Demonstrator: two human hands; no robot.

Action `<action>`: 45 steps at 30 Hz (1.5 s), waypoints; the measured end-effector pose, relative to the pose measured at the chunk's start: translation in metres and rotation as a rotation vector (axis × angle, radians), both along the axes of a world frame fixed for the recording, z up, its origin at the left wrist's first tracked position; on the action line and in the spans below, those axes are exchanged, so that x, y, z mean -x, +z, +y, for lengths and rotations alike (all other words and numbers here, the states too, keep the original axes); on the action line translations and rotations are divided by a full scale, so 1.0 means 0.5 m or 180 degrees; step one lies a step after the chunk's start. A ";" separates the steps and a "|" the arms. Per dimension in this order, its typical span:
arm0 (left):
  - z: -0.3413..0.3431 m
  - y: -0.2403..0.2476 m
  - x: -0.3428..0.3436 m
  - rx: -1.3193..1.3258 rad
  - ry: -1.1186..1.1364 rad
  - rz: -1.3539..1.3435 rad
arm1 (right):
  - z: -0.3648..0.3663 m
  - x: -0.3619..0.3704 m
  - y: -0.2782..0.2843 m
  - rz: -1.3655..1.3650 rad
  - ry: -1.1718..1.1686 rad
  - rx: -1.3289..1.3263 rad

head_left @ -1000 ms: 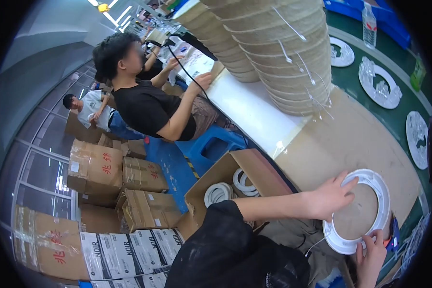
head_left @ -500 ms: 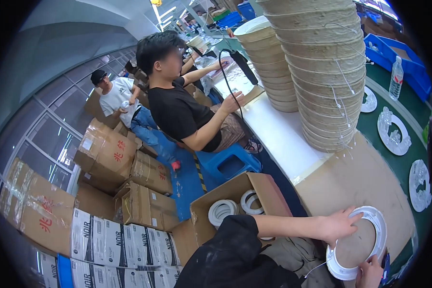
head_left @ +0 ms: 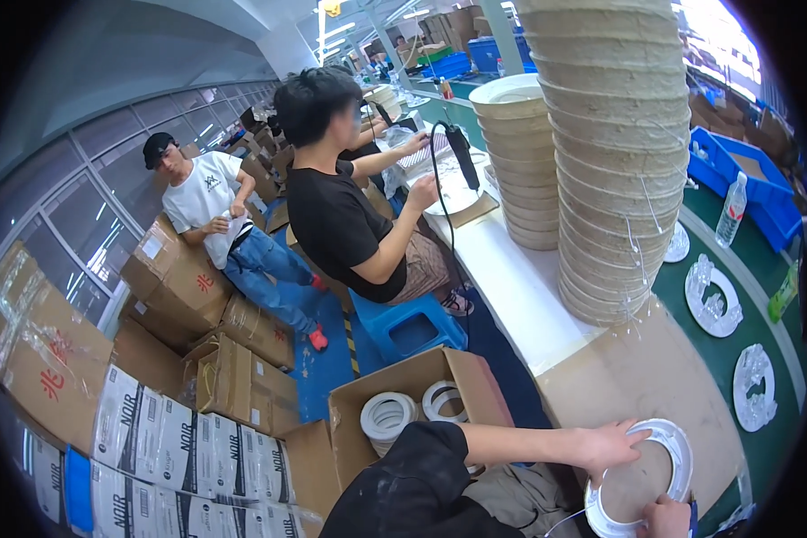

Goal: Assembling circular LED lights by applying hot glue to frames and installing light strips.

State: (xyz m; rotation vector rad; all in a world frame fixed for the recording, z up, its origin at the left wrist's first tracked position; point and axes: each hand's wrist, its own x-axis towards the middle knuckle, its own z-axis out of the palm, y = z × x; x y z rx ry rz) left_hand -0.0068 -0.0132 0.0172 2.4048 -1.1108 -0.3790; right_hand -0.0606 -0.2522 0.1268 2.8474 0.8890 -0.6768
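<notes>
A white ring (head_left: 593, 504) with a raised rim lies on the brown board at the lower right, a thin white wire (head_left: 565, 522) running from its left side. My left hand (head_left: 608, 448) reaches across and grips the ring's upper left rim, fingers extended over the top. At the lower right rim, my right hand (head_left: 666, 520) is closed against the ring, partly cut off by the picture's lower edge. A dark blue slim object (head_left: 693, 518) shows beside the right hand; its kind is unclear.
Tall stacks of beige drum-shaped shades (head_left: 614, 170) stand behind the brown board (head_left: 655, 377). White discs with clear plastic pieces (head_left: 755, 390), a bottle (head_left: 732, 211) and a blue bin (head_left: 744, 179) line the green surface. An open carton (head_left: 475, 377) holds white rings. Two co-workers are at the left.
The whole view has shifted, so the ring and both hands appear farther left and lower. My right hand's fingers look more curled. The standing co-worker now faces more this way.
</notes>
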 end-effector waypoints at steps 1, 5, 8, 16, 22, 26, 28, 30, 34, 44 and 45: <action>0.001 0.004 0.001 -0.0038 -0.0037 0.0004 | 0.005 0.000 0.010 0.0143 0.0016 0.0013; 0.002 0.009 0.002 -0.0106 -0.0050 0.0018 | 0.012 0.008 0.027 -0.0003 0.0118 -0.0064; 0.002 0.006 -0.002 -0.0096 -0.0070 0.0112 | 0.000 0.003 0.012 0.0002 0.0353 -0.0165; 0.004 0.021 -0.006 -0.0136 -0.0098 0.0106 | -0.009 0.000 0.007 -0.0125 0.0675 -0.0143; 0.006 0.020 -0.005 -0.0139 -0.0091 0.0087 | -0.010 -0.001 0.007 -0.0103 0.0742 -0.0138; 0.004 0.009 -0.006 -0.0125 -0.0119 0.0052 | -0.015 -0.003 0.008 0.0083 0.0724 -0.0029; 0.004 0.007 -0.006 -0.0112 -0.0107 0.0054 | -0.031 -0.003 -0.003 0.0042 0.0690 -0.0152; 0.002 0.005 -0.005 -0.0108 -0.0109 0.0060 | -0.040 -0.008 -0.007 0.0004 0.0642 -0.0285; 0.001 0.005 -0.007 -0.0087 -0.0102 0.0043 | -0.044 -0.015 -0.014 0.0061 0.0565 -0.0352; 0.007 0.006 -0.008 -0.0047 -0.0025 0.0056 | -0.044 -0.024 -0.018 -0.0070 0.0727 -0.0520; 0.007 0.005 -0.007 -0.0049 -0.0021 0.0063 | -0.046 -0.024 -0.019 -0.0063 0.0731 -0.0523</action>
